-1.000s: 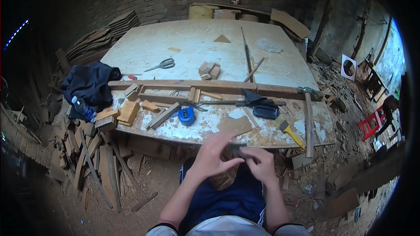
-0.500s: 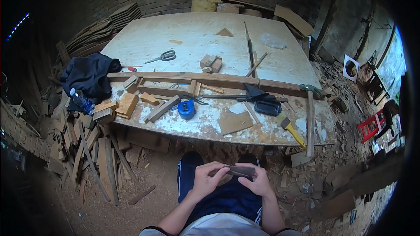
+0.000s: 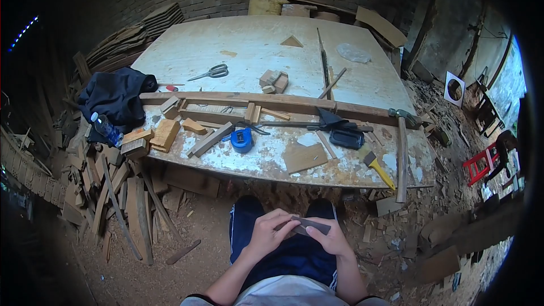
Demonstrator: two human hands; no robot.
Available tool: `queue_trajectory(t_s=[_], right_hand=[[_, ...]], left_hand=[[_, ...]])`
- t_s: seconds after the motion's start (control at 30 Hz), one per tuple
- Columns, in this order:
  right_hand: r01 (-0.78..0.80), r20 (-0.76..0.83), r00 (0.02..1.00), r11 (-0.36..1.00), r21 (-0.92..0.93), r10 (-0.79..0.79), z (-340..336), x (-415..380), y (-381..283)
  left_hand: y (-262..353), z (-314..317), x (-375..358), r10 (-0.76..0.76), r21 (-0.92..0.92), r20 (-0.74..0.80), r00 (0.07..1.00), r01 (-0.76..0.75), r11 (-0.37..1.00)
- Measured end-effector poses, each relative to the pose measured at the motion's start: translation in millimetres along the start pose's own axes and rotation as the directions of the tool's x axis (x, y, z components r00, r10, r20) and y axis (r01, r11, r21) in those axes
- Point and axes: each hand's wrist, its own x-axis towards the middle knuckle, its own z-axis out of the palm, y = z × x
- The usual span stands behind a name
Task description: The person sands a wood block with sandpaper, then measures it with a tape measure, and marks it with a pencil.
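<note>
Small dark flat piece (image 3: 310, 225), held low in the near centre of the scene, over the lap, well short of the near edge of the surface (image 3: 340, 180). Piece roughly level, long axis running left to right, slightly tilted down to the right. Material not discernible.

Left hand (image 3: 267, 233): fingers clenched around the left end of the piece, thumb on top. Right hand (image 3: 332, 239): fingers grasping the right end from beneath, thumb on its near edge. Hands close together, both touching the piece.

On the near strip of the surface, left to right: wood blocks (image 3: 158, 135), blue tape measure (image 3: 241, 140), flat brown offcut (image 3: 305, 157), dark case (image 3: 346, 139), yellow-handled brush (image 3: 376, 169), hammer (image 3: 401, 153) with long handle pointing near, its end past the edge. Long wooden batten (image 3: 226, 99) lying across the surface, left to right, just beyond these items.

Farther out: scissors (image 3: 208, 72) left of centre, small block cluster (image 3: 272, 82) near centre, thin rod (image 3: 322, 59) running near to far, triangular offcut (image 3: 292, 42) toward far edge.

Dark cloth (image 3: 116, 97) draped at left corner, plastic bottle (image 3: 105, 130) just beside it. Scrap wood pile (image 3: 122, 192) on floor at left. Red stool (image 3: 481, 163) at far right.
</note>
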Motion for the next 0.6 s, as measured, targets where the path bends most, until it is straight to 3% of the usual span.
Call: queue_trajectory(t_s=[0.27, 0.33, 0.4, 0.5, 0.53, 0.6], right_hand=[[-0.057, 0.017, 0.998, 0.985, 0.164, 0.055, 5.8, 5.6, 6.0], [-0.079, 0.009, 0.997, 0.981, 0.177, 0.079, 3.7, 8.9, 0.0], [-0.012, -0.092, 0.996, 0.999, 0.051, 0.017, -3.4, 17.7, -19.2], [0.093, -0.299, 0.940, 0.966, -0.242, -0.166, -15.5, 40.9, -52.2], [0.087, -0.356, 0.908, 0.932, -0.353, -0.220, -17.2, 50.6, -70.7], [0.140, -0.324, 0.848, 0.766, -0.628, -0.421, -24.1, 78.7, -88.6]], left_hand=[[1.6, -1.1, 0.9, -0.042, 0.041, 0.002, 0.999, 0.041, 0.998], [-4.5, -5.3, 8.4, 0.093, 0.174, -0.047, 0.995, -0.084, 0.981], [-7.5, -13.9, 21.4, 0.179, 0.280, -0.091, 0.980, -0.148, 0.949], [-6.8, -25.3, 52.5, 0.139, 0.286, -0.177, 0.974, -0.085, 0.954], [-10.1, -29.2, 64.7, 0.198, 0.335, -0.168, 0.966, -0.133, 0.933], [-9.0, -34.9, 91.6, 0.203, 0.418, -0.077, 0.976, -0.153, 0.896]])
